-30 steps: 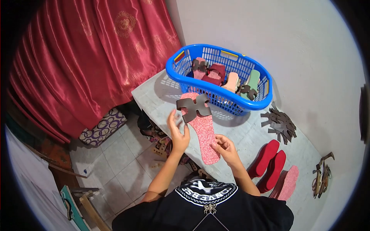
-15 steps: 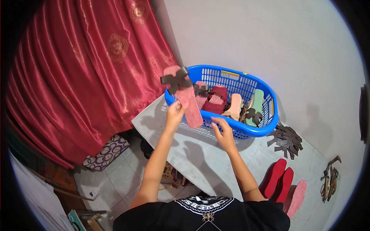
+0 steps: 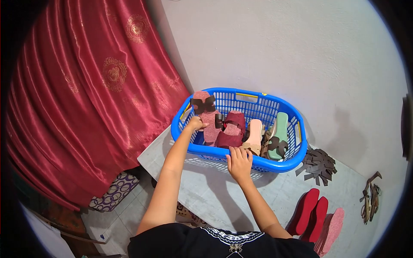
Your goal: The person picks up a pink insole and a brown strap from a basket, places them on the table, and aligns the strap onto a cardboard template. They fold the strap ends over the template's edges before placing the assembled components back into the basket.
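Observation:
My left hand is closed on the edge of a pink sandal with a dark brown strap, which stands tilted at the left end of the blue basket. My right hand rests with its fingers over the basket's front rim. Beside the pink sandal, a dark red sandal leans inside. Farther right in the basket are a sandal with a pale pink sole and a green one with a dark strap.
On the grey table, a pile of dark brown strips lies right of the basket. Red soles and pink soles lie nearer me. Tools sit by the wall. A red curtain hangs at left.
The pink sandal has gone down from above the rim into the basket's left end, my left hand still on it. My right hand has come to rest on the front rim.

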Available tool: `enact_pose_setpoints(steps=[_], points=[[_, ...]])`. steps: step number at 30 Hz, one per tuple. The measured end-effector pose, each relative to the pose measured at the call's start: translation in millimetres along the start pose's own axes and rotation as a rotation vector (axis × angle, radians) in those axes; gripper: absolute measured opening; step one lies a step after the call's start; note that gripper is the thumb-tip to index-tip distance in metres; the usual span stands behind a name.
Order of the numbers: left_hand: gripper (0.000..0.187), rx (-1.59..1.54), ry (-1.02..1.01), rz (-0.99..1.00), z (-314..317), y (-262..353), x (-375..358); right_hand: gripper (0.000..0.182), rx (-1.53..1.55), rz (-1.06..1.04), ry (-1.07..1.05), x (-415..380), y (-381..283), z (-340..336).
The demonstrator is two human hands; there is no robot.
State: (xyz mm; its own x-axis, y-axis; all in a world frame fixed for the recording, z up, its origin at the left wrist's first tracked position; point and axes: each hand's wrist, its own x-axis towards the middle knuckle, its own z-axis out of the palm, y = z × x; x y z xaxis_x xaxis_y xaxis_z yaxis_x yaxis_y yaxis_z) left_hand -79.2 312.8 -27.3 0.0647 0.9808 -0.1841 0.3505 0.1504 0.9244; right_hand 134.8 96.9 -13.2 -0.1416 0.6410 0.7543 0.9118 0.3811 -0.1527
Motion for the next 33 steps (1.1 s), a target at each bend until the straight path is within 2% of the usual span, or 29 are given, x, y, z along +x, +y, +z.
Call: enact_pose_setpoints(steps=[2, 4, 5, 8, 13, 18, 20, 25, 28, 30, 31, 33], points=[[0.029, 0.015, -0.049, -0.039, 1, -13, 19, 0.031, 0.005, 0.009, -0.010, 1, -1, -2], [0.029, 0.203, -0.076, -0.153, 0, -24, 29, 0.031, 0.003, 0.011, -0.013, 1, -1, -2], [0.029, 0.273, -0.114, -0.149, -1, -27, 31, 0.031, 0.004, 0.014, -0.016, 0, -1, -2], [0.028, 0.200, -0.162, -0.205, 8, -25, 20, 0.031, -0.001, 0.015, -0.007, 0, 0, 0], [0.024, 0.282, -0.287, -0.269, 24, -21, 4, 0.032, -0.007, 0.030, -0.017, -1, -2, -1], [0.035, 0.303, -0.276, -0.290, 29, -33, 13, 0.030, 0.015, 0.048, -0.039, -1, -2, -2], [0.041, 0.475, -0.187, -0.438, 30, -33, 15, 0.030, 0.017, 0.048, -0.043, -1, -2, -1], [0.052, 0.608, -0.292, -0.428, 28, -40, 19, 0.030, 0.012, 0.050, -0.032, -2, -2, -1], [0.059, 0.795, -0.377, -0.462, 31, -31, 17, 0.031, 0.015, 0.039, -0.017, -2, -1, -1], [0.060, 1.041, -0.319, -0.304, 30, -10, 0, 0.030, 0.007, 0.046, -0.005, -3, 0, 1], [0.060, 1.048, -0.316, -0.300, 27, -3, -6, 0.032, 0.020, 0.045, -0.017, -3, 0, 1], [0.054, 0.910, -0.256, -0.161, 24, 11, -19, 0.035, 0.030, 0.043, -0.027, -4, 0, 1]])
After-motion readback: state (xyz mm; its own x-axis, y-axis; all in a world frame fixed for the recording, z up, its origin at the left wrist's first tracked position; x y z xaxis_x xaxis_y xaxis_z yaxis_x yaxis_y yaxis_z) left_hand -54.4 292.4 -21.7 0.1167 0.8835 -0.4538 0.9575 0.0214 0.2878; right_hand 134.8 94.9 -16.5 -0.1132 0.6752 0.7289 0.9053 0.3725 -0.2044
